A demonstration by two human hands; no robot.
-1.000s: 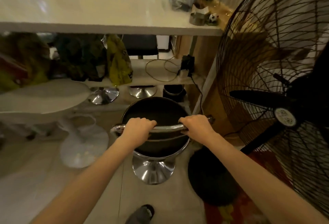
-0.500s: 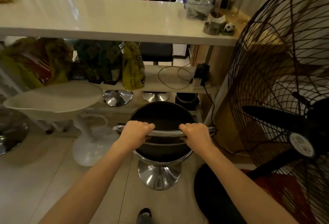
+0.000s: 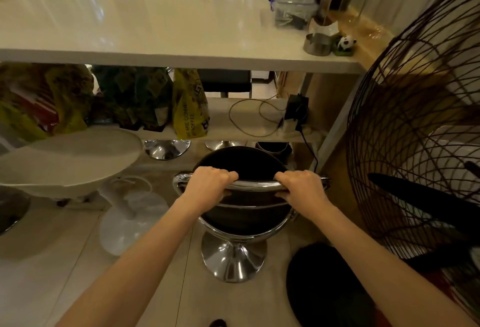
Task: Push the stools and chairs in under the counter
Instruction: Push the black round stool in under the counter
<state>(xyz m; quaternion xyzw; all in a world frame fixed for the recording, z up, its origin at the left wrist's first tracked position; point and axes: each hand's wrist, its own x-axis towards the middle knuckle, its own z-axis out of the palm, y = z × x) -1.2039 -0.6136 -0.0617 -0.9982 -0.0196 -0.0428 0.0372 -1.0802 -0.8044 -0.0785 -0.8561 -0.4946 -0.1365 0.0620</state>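
A black bar stool (image 3: 244, 160) with a chrome backrest rail (image 3: 255, 185) and a chrome trumpet base (image 3: 233, 259) stands on the tiled floor just in front of the white counter (image 3: 161, 33). My left hand (image 3: 207, 183) grips the left part of the rail and my right hand (image 3: 302, 187) grips the right part. The seat's far edge sits below the lower shelf's front edge. A white round-seated chair (image 3: 67, 157) on a white pedestal foot (image 3: 130, 220) stands to the left, its seat partly under the counter.
A large black floor fan (image 3: 420, 131) with a round black base (image 3: 324, 285) stands close on the right. The lower shelf (image 3: 254, 124) holds bags, a yellow bag (image 3: 189, 105) and a cable. Two chrome stool bases (image 3: 166, 148) show behind the shelf. A chrome base (image 3: 11, 209) sits at far left.
The counter, shelf and fan have drawn nearer and lower in view, and the black stool has gone forward toward the counter. Both hands have kept their grip on the rail.
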